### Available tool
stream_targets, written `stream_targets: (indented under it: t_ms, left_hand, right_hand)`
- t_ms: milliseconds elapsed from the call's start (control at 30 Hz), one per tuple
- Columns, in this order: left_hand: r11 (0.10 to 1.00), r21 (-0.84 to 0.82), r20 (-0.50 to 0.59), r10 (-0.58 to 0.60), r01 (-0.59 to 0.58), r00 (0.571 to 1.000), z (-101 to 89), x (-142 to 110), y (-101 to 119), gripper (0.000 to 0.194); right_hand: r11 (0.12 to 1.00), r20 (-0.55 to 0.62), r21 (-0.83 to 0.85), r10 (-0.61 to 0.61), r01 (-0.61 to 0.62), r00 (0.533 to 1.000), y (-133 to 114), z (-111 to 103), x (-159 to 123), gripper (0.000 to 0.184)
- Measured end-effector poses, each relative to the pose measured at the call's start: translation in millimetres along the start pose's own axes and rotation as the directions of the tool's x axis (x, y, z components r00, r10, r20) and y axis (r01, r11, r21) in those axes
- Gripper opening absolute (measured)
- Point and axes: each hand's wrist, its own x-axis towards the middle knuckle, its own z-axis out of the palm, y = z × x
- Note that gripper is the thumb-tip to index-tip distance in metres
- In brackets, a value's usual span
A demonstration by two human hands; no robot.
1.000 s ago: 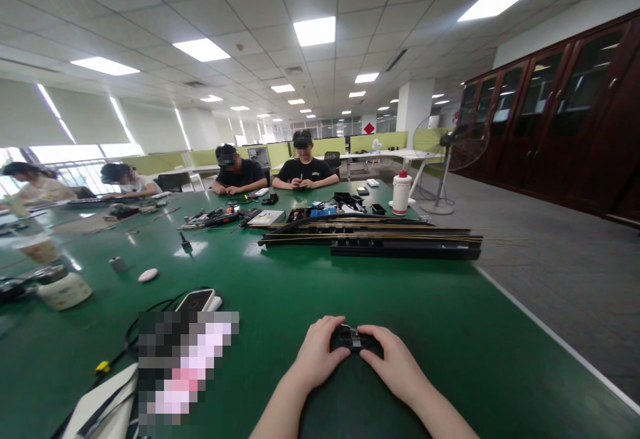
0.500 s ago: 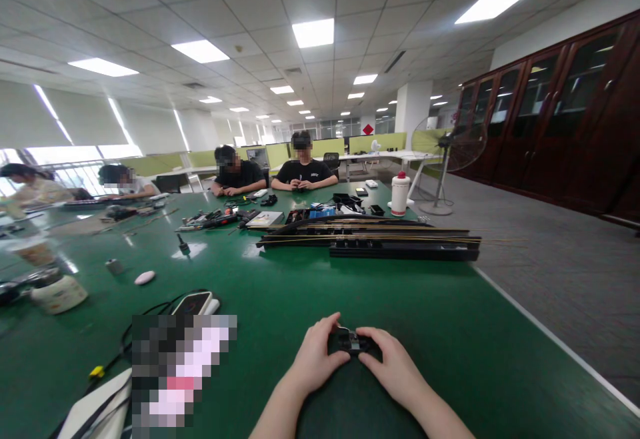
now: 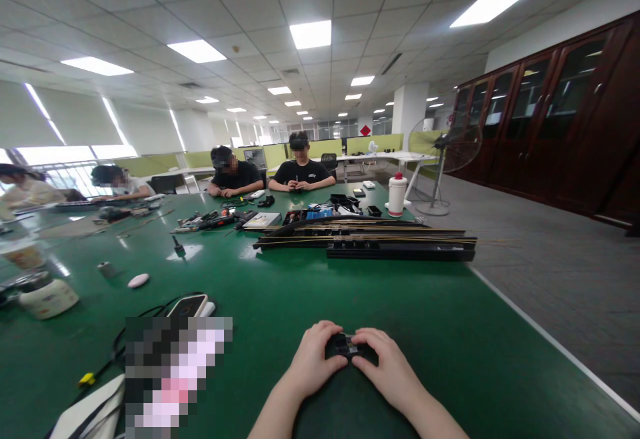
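Between my two hands, close above the green table [image 3: 450, 332], is a small black part with a greyish, shiny middle [image 3: 346, 345]. My left hand [image 3: 315, 357] grips its left end, thumb at the near side and fingers at the far side. My right hand [image 3: 385, 359] pinches the right end the same way, its fingertips over the shiny middle. Both hands are closed on the part and hide its ends. Its exact kind is too small to make out.
Long black rails with thin brass-coloured rods [image 3: 365, 242] lie across the table ahead. A white bottle with a red cap [image 3: 397, 195] stands behind them. Left are a pale oval piece [image 3: 139, 281], a jar [image 3: 49, 297] and cables [image 3: 117, 342]. Several people sit across the table.
My fingers have shifted slightly on the black part, the right fingertips moving in over its middle. The whole view has turned a little to the right.
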Motion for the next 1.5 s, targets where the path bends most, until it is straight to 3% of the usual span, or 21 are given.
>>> stream_targets:
  t_ms: [133,267,500,800,1133,1367,1500]
  left_hand:
    - [1.000,0.006,-0.004,0.029,-0.029,1.000,0.5,-0.7,-0.9,0.041]
    - [1.000,0.006,-0.006,0.026,-0.026,1.000,0.2,-0.6,-2.3,0.051]
    - [0.998,0.020,-0.007,0.054,-0.054,0.999,-2.6,-1.0,1.7,0.038]
    - [1.000,0.002,-0.008,0.029,-0.029,1.000,-1.3,-0.5,1.6,0.041]
    - [1.000,0.003,-0.003,-0.001,0.001,1.000,-1.4,-0.2,3.1,0.043]
    - [1.000,-0.003,0.004,-0.001,0.001,1.000,-2.1,0.0,4.8,0.042]
    - [1.000,-0.002,-0.002,0.003,-0.003,1.000,-2.3,-0.1,4.5,0.043]
  right_hand:
    - [0.999,0.010,-0.034,-0.019,0.019,1.000,-0.2,0.3,-0.7,0.021]
    - [0.999,0.032,-0.044,-0.024,0.025,0.999,-0.5,0.4,-0.4,0.020]
    - [1.000,0.008,-0.008,-0.020,0.020,1.000,-1.4,0.9,0.3,0.017]
    - [0.973,-0.095,0.227,0.063,-0.040,0.993,1.3,2.1,1.3,0.019]
    - [0.856,-0.178,0.511,0.192,-0.076,0.965,2.9,-1.8,6.0,0.024]
    - [0.661,-0.221,0.748,0.328,-0.056,0.918,1.5,-8.4,9.0,0.043]
    - [0.607,-0.241,0.793,0.372,-0.038,0.896,-2.9,-14.9,8.5,0.043]
